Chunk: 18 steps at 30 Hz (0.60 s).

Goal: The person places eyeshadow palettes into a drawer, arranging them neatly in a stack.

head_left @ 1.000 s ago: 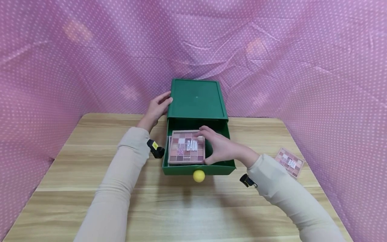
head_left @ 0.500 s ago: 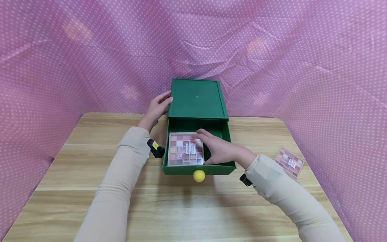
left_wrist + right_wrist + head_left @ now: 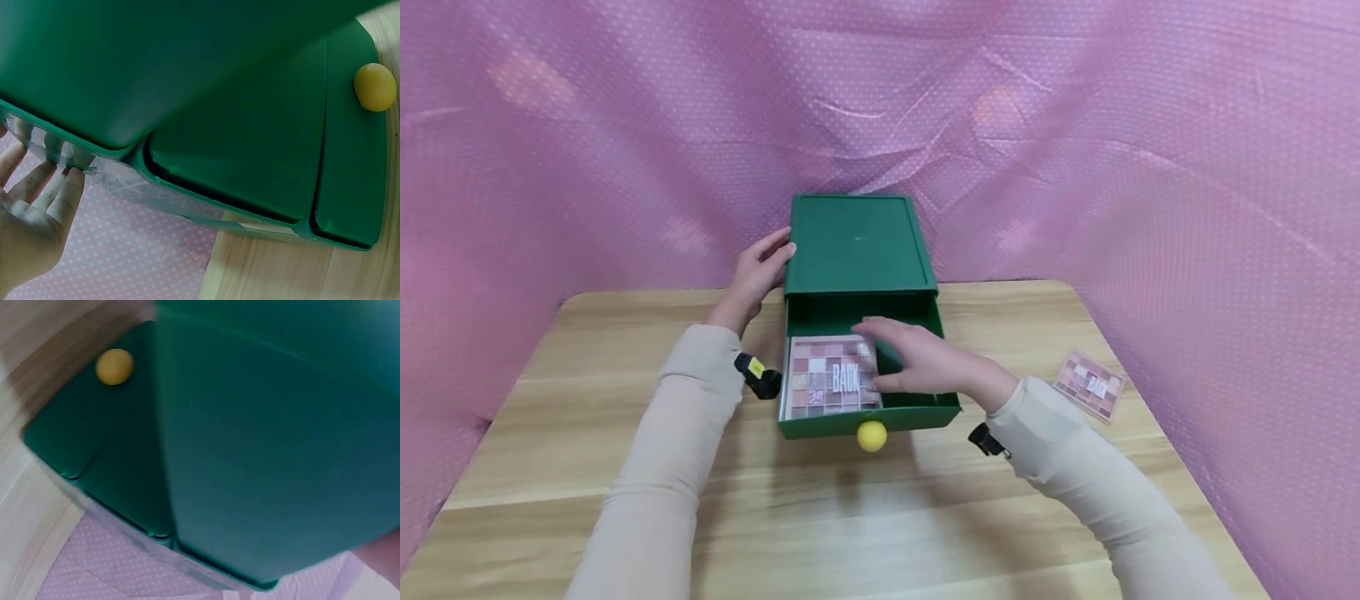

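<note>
the palette [image 3: 831, 377] lies flat in the drawer [image 3: 917, 413], just left of the right hand [image 3: 917, 364], whose relaxed fingers hold nothing; the left hand [image 3: 752, 275] rests flat against the box [image 3: 857, 242].

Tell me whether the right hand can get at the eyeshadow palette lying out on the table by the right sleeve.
Probably yes: the right hand holds nothing over the open drawer, and the loose palette lies uncovered on the table, nothing between.

Light wooden plank tabletop [image 3: 850, 517], pale grain running crosswise. Behind and at both sides, draped pink fabric backdrop with small white dots [image 3: 625, 125], creased and wrinkled. Soft patches of warm light on cloth.
</note>
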Tool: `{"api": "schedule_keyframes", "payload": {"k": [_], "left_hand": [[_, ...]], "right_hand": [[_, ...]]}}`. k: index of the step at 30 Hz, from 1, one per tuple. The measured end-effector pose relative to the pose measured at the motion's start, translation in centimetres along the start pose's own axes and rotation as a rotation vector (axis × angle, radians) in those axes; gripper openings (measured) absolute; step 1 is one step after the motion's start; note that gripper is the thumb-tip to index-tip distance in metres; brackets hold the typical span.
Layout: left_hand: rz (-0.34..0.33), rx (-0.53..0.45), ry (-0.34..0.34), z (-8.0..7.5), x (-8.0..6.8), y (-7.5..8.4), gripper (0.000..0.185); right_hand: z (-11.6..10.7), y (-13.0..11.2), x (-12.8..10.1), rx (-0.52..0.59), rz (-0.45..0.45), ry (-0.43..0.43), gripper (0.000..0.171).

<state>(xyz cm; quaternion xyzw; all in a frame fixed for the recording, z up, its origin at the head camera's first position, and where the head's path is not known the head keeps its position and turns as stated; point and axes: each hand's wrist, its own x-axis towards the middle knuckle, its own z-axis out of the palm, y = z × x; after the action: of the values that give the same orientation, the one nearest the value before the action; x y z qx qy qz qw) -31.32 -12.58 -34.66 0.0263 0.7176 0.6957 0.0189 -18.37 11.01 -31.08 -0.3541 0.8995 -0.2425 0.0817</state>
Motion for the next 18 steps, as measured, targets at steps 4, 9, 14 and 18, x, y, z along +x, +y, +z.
{"api": "schedule_keyframes", "payload": {"k": [4,9,14,18], "left_hand": [[-0.009,0.001,-0.002,-0.2,0.0,0.0,0.049],[-0.023,-0.013,-0.004,-0.3,0.1,0.2,0.049],[-0.028,-0.016,-0.010,-0.2,0.3,0.2,0.050],[-0.028,-0.005,-0.010,-0.3,0.3,0.1,0.050]], "right_hand": [[-0.7,0.0,-0.7,0.081,-0.039,0.168,0.054],[-1.5,1.3,-2.0,0.234,-0.064,0.459,0.042],[-2.0,4.5,-3.5,0.299,0.097,0.848,0.035],[-2.0,8.2,-5.2,0.272,0.355,1.060,0.043]]}}
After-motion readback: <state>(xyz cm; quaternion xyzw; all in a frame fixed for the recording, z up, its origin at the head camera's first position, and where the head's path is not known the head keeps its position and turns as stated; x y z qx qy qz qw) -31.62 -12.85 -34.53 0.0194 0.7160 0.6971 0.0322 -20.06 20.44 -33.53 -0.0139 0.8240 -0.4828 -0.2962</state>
